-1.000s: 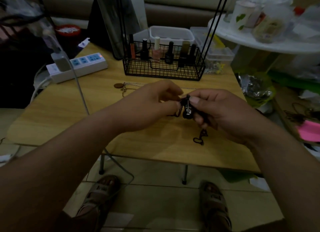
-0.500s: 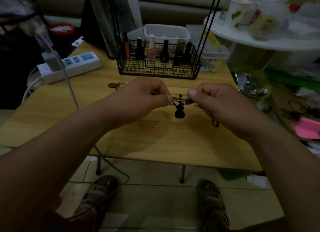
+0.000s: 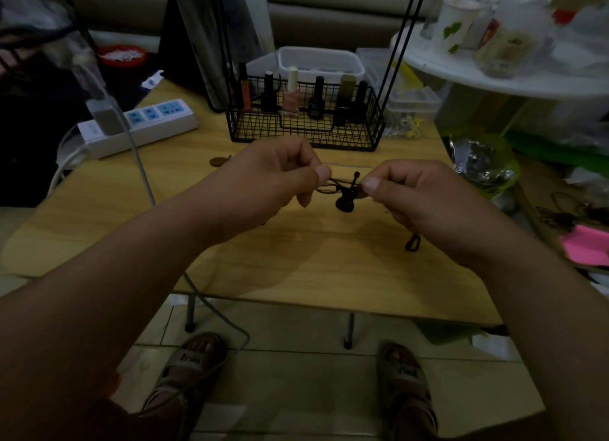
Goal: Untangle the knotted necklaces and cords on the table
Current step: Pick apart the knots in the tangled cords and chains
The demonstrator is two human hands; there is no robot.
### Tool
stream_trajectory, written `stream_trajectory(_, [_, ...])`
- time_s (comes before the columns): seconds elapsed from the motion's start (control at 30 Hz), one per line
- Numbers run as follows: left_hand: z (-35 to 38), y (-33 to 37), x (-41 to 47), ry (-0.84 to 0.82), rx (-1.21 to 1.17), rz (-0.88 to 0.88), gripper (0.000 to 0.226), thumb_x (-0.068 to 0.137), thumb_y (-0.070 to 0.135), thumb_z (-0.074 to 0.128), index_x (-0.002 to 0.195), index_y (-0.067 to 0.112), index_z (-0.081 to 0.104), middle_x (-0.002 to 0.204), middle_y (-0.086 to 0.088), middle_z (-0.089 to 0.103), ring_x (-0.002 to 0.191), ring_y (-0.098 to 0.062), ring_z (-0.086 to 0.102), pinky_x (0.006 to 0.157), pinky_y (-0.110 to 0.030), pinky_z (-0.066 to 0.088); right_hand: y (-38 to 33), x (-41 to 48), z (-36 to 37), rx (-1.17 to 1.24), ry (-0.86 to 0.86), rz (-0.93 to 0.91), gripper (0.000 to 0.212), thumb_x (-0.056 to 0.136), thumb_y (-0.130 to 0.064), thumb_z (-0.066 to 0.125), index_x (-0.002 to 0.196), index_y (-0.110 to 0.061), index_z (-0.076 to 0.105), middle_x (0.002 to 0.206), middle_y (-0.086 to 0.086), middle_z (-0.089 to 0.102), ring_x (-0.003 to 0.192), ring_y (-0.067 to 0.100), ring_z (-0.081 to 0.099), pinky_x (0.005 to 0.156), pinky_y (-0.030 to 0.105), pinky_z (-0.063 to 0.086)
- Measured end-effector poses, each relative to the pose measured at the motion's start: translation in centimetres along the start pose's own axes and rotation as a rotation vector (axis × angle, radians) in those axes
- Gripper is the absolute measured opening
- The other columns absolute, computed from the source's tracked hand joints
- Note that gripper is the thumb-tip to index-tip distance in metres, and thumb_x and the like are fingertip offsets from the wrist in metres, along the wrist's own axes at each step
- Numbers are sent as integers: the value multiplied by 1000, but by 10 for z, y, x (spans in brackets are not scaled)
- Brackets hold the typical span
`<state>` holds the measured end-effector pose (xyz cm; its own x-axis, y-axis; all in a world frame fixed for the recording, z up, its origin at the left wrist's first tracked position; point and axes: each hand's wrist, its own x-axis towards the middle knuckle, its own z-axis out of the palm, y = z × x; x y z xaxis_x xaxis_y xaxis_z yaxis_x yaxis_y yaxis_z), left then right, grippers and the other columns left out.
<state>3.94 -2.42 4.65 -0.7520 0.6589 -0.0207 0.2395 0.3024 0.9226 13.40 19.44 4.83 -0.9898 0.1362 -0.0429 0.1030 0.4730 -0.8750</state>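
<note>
Above the middle of the table [image 3: 296, 262], the left hand [image 3: 270, 180] and the right hand [image 3: 421, 198] are close together, each pinching the brown cord [image 3: 329, 186] with curled fingers [image 3: 374, 184], so a short piece is stretched between them. A small black pendant [image 3: 345, 204] hangs from this piece, and a dark loop [image 3: 412, 243], probably the end of the same cord, shows under the right hand. A thin chain [image 3: 346, 166] lies on the table behind the hands, before the wire basket [image 3: 306, 137].

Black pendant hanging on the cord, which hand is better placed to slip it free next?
Probably the right hand: its thumb sits right beside the black pendant, while the left hand pinches the cord farther off.
</note>
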Motion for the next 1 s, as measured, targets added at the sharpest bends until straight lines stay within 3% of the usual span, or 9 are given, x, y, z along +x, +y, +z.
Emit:
stream_trajectory(0.1, [-8, 0, 1, -48, 61, -26, 11, 99, 18, 64, 106, 24, 68, 76, 3, 70, 59, -17, 43, 48, -29, 35, 3, 2, -1, 40, 25, 56, 23, 101, -28, 62, 85, -23, 77, 57, -7, 45, 50, 7, 36, 54, 28, 30])
stream_trajectory(0.23, [-14, 0, 1, -95, 216, -83, 25, 97, 15, 69, 115, 31, 67, 94, 2, 76, 49, -1, 52, 45, -18, 39, 6, 4, -2, -8, 59, 96, 23, 99, -35, 64, 84, -27, 80, 59, -8, 50, 59, 10, 42, 62, 32, 33])
stream_trajectory(0.37, [-16, -3, 3, -88, 264, -69, 27, 94, 23, 74, 114, 40, 67, 108, 13, 73, 81, -1, 70, 64, -32, 57, 5, 4, -3, -13, 87, 111, 22, 97, -33, 65, 81, -27, 79, 51, -19, 56, 61, 7, 45, 61, 30, 31])
stream_trajectory(0.5, [-12, -3, 4, -90, 325, -27, 23, 91, 35, 77, 109, 46, 71, 100, 19, 71, 86, 5, 66, 78, -30, 52, 0, 3, -1, -6, 45, 95, 15, 96, -26, 68, 92, -16, 77, 45, -24, 54, 46, -9, 52, 61, 26, 28])
stream_trajectory(0.67, [-6, -1, 5, -46, 280, 14, 4, 94, 31, 74, 97, 32, 77, 85, 2, 73, 54, 6, 54, 48, -12, 41, -2, 3, -2, -1, -34, 88, 11, 95, -21, 70, 98, -11, 76, 43, -26, 52, 41, -11, 51, 57, 20, 29])
stream_trajectory(0.73, [-6, 2, 3, -37, 249, 27, 5, 97, 27, 71, 98, 27, 76, 85, 1, 75, 53, 7, 56, 48, -8, 41, 0, 4, -1, 10, -37, 91, 9, 95, -20, 70, 96, -13, 76, 44, -24, 54, 41, -7, 51, 51, 13, 32])
stream_trajectory(0.87, [-6, 2, 2, -9, 147, 39, 4, 96, 23, 71, 97, 25, 74, 95, 6, 79, 95, -4, 72, 96, -38, 55, 3, 3, 1, 155, -16, 122, 14, 94, -22, 70, 82, -21, 77, 66, -6, 61, 61, 7, 52, 57, 23, 39])
stream_trajectory(0.93, [-4, 3, 1, -8, 121, 49, 1, 95, 22, 72, 96, 22, 72, 99, 5, 77, 96, -4, 71, 92, -41, 56, 2, 3, 4, 265, 1, 125, 16, 97, -21, 66, 83, -22, 74, 80, -3, 68, 73, 11, 58, 63, 28, 42])
stream_trajectory(1.0, [-3, 4, 1, -17, 106, 52, 5, 94, 24, 72, 95, 19, 70, 101, 4, 76, 80, 7, 66, 72, -29, 51, -2, 4, 7, 378, 27, 131, 20, 100, -19, 61, 84, -21, 72, 92, -2, 73, 80, 11, 61, 67, 29, 43])
